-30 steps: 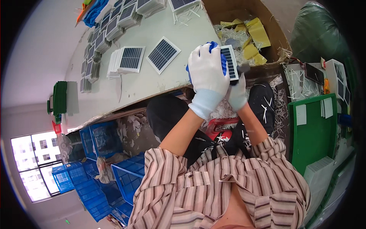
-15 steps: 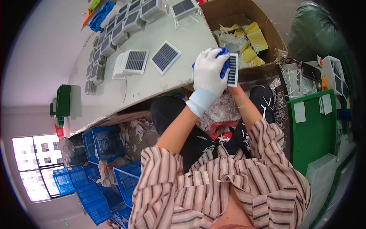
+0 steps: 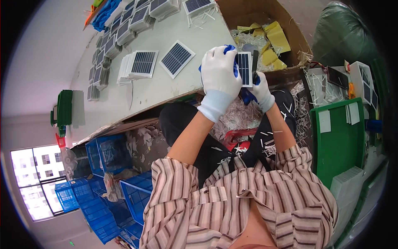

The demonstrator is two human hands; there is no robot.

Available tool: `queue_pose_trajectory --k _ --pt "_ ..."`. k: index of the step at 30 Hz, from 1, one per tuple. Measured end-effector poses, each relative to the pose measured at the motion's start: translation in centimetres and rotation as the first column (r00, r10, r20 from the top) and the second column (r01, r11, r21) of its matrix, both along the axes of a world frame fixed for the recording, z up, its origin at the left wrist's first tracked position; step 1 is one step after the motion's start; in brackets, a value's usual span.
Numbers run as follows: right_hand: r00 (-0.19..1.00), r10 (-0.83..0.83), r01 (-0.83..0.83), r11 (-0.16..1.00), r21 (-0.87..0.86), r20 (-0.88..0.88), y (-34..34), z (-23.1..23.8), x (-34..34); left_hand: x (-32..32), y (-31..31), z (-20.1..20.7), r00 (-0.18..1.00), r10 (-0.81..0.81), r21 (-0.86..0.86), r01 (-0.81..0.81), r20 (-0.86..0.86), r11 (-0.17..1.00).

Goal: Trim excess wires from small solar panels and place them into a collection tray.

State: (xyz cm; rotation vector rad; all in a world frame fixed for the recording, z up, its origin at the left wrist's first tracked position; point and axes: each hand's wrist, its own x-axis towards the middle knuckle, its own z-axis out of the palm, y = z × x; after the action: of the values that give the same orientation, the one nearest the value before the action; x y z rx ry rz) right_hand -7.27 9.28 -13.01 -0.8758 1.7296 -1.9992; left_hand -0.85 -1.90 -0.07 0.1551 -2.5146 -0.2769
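Note:
My left hand, in a white glove with blue palm coating, grips a small solar panel by its left side. The panel is dark with light lines and a white border, held up just past the table's edge. Close to its right side, my gloved right hand is closed around a narrow dark tool that stands up along the panel's edge; its exact kind I cannot make out. On the table lie a single tilted solar panel and a fanned stack of panels.
Many stacked panels line the table's far side. A cardboard box with white shreds and yellow pieces stands ahead. At the right are a green tray and a phone-like dark device. Blue crates stand lower left.
My right hand, hidden behind the panel before, now shows at its right side with the dark tool. The panel and my left hand have shifted slightly left.

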Motion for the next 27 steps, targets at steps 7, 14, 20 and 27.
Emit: queue_pose_trajectory --k 7,14,20,27 --pt "0.998 0.034 -0.031 0.997 0.069 -0.043 2.1 0.3 8.0 -0.2 0.0 -0.3 0.999 0.016 -0.005 -0.017 -0.043 1.000" --pt "0.846 -0.451 0.515 0.830 -0.216 0.283 -5.1 -1.9 3.8 -0.2 0.9 -0.1 0.997 0.073 -0.030 -0.073 0.007 0.997" --pt "0.965 -0.231 0.251 0.952 -0.177 0.122 -7.3 -4.7 -2.3 0.1 0.3 -0.5 1.000 -0.026 0.009 0.026 0.008 1.000" --pt "0.705 -0.300 0.253 0.953 -0.168 -0.643 1.2 6.2 -2.6 0.1 0.2 -0.1 1.000 0.008 0.045 -0.008 0.000 0.999"
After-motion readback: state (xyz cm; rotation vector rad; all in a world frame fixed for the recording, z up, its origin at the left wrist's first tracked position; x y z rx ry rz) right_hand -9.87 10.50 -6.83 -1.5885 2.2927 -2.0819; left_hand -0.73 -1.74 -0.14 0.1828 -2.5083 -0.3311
